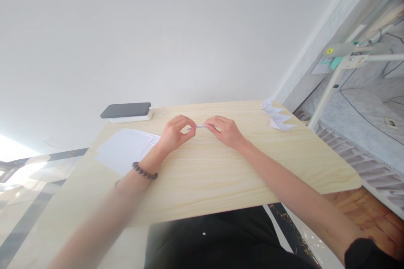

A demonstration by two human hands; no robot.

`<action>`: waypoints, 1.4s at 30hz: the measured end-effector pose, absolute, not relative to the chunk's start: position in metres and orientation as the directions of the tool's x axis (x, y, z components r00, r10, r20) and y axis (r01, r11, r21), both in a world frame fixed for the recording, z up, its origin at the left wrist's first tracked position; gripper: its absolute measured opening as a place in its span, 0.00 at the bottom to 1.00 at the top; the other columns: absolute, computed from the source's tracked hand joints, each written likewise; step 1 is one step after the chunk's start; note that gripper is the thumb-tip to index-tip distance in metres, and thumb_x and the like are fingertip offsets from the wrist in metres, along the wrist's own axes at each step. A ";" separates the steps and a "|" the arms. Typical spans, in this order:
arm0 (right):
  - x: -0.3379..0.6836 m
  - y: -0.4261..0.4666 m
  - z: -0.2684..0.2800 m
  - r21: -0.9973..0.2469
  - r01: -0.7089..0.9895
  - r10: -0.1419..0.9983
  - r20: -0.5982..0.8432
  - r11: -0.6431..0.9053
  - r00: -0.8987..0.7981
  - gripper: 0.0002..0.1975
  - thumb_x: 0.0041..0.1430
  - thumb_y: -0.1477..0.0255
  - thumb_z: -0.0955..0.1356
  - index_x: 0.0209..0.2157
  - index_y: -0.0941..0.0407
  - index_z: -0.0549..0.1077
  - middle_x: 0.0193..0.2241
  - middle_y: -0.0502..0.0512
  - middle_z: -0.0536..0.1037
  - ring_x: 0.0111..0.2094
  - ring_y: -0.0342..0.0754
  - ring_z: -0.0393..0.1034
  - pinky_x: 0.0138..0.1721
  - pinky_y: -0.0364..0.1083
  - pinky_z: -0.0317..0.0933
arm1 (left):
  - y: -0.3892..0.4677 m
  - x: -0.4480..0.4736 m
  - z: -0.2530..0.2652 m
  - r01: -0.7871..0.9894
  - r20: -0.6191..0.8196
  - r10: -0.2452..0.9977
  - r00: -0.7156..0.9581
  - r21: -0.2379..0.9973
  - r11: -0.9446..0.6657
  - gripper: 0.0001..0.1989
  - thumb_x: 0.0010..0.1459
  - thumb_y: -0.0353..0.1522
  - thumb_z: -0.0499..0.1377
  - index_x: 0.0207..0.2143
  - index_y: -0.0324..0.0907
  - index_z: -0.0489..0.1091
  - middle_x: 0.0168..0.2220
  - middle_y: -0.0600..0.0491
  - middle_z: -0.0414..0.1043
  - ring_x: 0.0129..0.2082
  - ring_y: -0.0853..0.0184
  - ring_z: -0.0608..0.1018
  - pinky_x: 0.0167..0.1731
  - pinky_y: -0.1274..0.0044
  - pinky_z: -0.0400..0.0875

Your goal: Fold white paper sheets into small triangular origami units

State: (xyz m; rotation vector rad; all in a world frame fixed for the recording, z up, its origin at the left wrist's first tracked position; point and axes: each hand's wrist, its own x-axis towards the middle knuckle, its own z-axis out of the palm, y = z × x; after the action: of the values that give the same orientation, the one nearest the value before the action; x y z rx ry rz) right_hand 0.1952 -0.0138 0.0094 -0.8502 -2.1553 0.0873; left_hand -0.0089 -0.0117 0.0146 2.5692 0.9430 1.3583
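Observation:
Over the middle of a light wooden table [221,176], my left hand [175,133] and my right hand [224,131] pinch the two ends of a small folded white paper strip [198,126]. Both hands hover just above the tabletop, fingertips nearly meeting. A dark beaded bracelet [144,171] circles my left wrist. Most of the strip is hidden by my fingers.
A stack of white paper sheets [124,149] lies left of my left forearm. A dark phone [126,110] rests on a white box at the table's back left. Folded white paper pieces [277,117] sit at the back right corner. A white stand pole [328,92] rises to the right.

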 end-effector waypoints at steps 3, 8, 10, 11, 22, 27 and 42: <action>0.193 -0.013 0.007 -0.285 0.575 0.596 0.648 0.767 -0.474 0.10 0.59 0.69 0.58 0.35 0.55 0.69 0.33 0.54 0.74 0.36 0.44 0.67 0.39 0.43 0.58 | -0.011 -0.008 0.014 0.517 0.707 0.549 0.447 0.296 -0.803 0.05 0.51 0.30 0.54 0.30 0.41 0.69 0.28 0.52 0.71 0.31 0.68 0.71 0.36 0.74 0.64; 0.187 -0.012 0.004 -0.202 0.580 0.553 0.643 0.789 -0.529 0.10 0.58 0.68 0.59 0.34 0.55 0.70 0.32 0.53 0.75 0.35 0.45 0.67 0.40 0.45 0.57 | -0.011 -0.004 0.012 0.547 0.686 0.516 0.513 0.202 -0.813 0.05 0.52 0.31 0.53 0.29 0.42 0.69 0.28 0.51 0.72 0.32 0.67 0.72 0.36 0.73 0.63; 0.186 -0.012 0.004 -0.220 0.562 0.550 0.649 0.797 -0.526 0.10 0.58 0.68 0.59 0.33 0.55 0.70 0.31 0.53 0.75 0.34 0.44 0.67 0.39 0.45 0.58 | -0.011 -0.004 0.011 0.547 0.689 0.509 0.517 0.191 -0.815 0.05 0.52 0.30 0.53 0.29 0.42 0.69 0.28 0.51 0.72 0.32 0.67 0.72 0.36 0.73 0.63; 0.187 -0.012 0.005 -0.242 0.551 0.554 0.654 0.799 -0.515 0.10 0.58 0.68 0.59 0.33 0.55 0.70 0.32 0.52 0.75 0.34 0.44 0.67 0.39 0.44 0.58 | -0.011 -0.004 0.011 0.550 0.691 0.508 0.513 0.190 -0.814 0.05 0.52 0.30 0.53 0.30 0.42 0.69 0.28 0.52 0.72 0.32 0.67 0.72 0.36 0.73 0.63; 0.195 -0.012 0.009 -0.383 0.531 0.622 0.672 0.756 -0.402 0.10 0.58 0.68 0.60 0.33 0.54 0.71 0.31 0.51 0.75 0.33 0.43 0.68 0.38 0.43 0.59 | -0.008 -0.011 0.010 0.564 0.709 0.516 0.480 0.200 -0.801 0.06 0.52 0.30 0.53 0.32 0.42 0.69 0.29 0.51 0.72 0.32 0.68 0.72 0.36 0.74 0.64; 0.196 -0.010 0.007 -0.354 0.562 0.625 0.662 0.747 -0.413 0.10 0.58 0.68 0.60 0.33 0.55 0.71 0.31 0.51 0.75 0.32 0.43 0.67 0.37 0.43 0.59 | -0.005 -0.014 0.008 0.556 0.680 0.503 0.533 0.166 -0.814 0.08 0.53 0.29 0.52 0.35 0.41 0.69 0.31 0.50 0.72 0.33 0.67 0.72 0.37 0.74 0.64; 0.198 -0.011 0.005 -0.294 0.587 0.630 0.577 0.754 -0.520 0.10 0.59 0.71 0.58 0.35 0.56 0.69 0.32 0.53 0.73 0.32 0.42 0.66 0.35 0.42 0.59 | -0.008 -0.009 0.010 0.582 0.680 0.490 0.545 0.113 -0.805 0.05 0.54 0.30 0.53 0.32 0.40 0.68 0.28 0.52 0.71 0.32 0.69 0.71 0.36 0.75 0.63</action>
State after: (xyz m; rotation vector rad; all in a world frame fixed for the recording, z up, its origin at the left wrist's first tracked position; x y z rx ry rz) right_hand 0.1978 -0.0110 0.0052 -0.9070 -2.2636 0.0804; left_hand -0.0088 -0.0079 0.0100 2.8706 1.0008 1.1978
